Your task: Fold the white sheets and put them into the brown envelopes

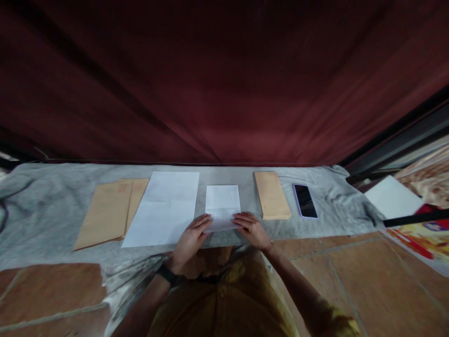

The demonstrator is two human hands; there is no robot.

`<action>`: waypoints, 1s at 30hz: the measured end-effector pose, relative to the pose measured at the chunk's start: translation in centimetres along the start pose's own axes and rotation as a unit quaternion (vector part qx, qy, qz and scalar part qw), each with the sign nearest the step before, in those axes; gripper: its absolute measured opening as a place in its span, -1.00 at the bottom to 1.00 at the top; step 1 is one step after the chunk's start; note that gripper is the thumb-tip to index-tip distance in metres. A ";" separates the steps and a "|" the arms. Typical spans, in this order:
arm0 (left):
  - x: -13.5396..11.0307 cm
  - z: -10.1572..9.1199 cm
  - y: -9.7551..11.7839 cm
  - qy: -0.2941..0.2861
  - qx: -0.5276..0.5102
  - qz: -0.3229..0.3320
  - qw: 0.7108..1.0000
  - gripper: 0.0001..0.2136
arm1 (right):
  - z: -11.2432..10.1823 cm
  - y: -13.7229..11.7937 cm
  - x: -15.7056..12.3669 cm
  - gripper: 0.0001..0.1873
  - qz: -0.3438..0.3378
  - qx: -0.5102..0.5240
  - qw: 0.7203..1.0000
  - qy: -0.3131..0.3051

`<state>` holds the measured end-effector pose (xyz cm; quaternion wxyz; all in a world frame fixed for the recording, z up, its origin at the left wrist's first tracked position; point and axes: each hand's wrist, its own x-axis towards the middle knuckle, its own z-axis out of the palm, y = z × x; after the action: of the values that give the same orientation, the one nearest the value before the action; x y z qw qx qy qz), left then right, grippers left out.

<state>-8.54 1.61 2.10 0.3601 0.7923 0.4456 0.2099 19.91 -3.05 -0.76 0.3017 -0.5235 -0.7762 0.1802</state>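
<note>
In front of me lies a small white sheet of paper (222,196), creased across, with its near part bent up a little toward me. My left hand (191,238) has its fingers together at the sheet's near left edge. At the near right edge my right hand (253,231) holds the sheet the same way, fingers bent over it. Both thumbs are partly hidden. To the left of the small sheet lies a larger white sheet (164,206) with faint fold lines. A stack of narrow brown envelopes (272,196) lies to its right.
Larger brown envelopes (103,213) lie at the left, partly under the big sheet. A phone (306,201) rests right of the narrow envelopes. Grey cloth (333,206) covers the surface, and a dark red curtain (224,93) hangs behind it. Tiled floor (351,271) shows below.
</note>
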 end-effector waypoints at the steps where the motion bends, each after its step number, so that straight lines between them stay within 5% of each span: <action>1: 0.4 -0.2 -0.3 -0.016 0.005 0.001 1.000 -0.59 | 0.0 0.1 0.1 -0.55 0.001 0.000 1.000 -0.004; 5: 1.7 -0.9 -1.0 -0.008 0.012 0.015 1.000 -0.51 | -0.2 0.4 0.5 -0.43 0.017 0.003 1.000 -0.020; 11: 3.2 -1.4 -1.4 0.017 -0.028 -0.034 0.999 -0.85 | -0.1 0.5 2.2 -0.73 0.078 0.044 0.996 0.020; 17: 4.4 -0.8 -1.2 0.085 -0.033 -0.111 0.990 -0.79 | 0.1 0.5 3.4 -0.75 0.145 0.049 0.987 0.047; 23: 6.0 0.0 -0.5 0.119 0.081 -0.143 0.979 -0.75 | 0.4 0.1 4.8 -0.70 0.248 -0.014 0.966 0.067; 30: 7.6 0.4 1.4 0.092 0.261 -0.209 0.938 -0.63 | 0.7 -0.7 6.8 -0.67 0.315 -0.130 0.938 0.058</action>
<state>-3.61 7.51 2.97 0.1338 0.7248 0.6713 0.0786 17.13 2.98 1.07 0.2033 -0.7856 -0.5690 0.1333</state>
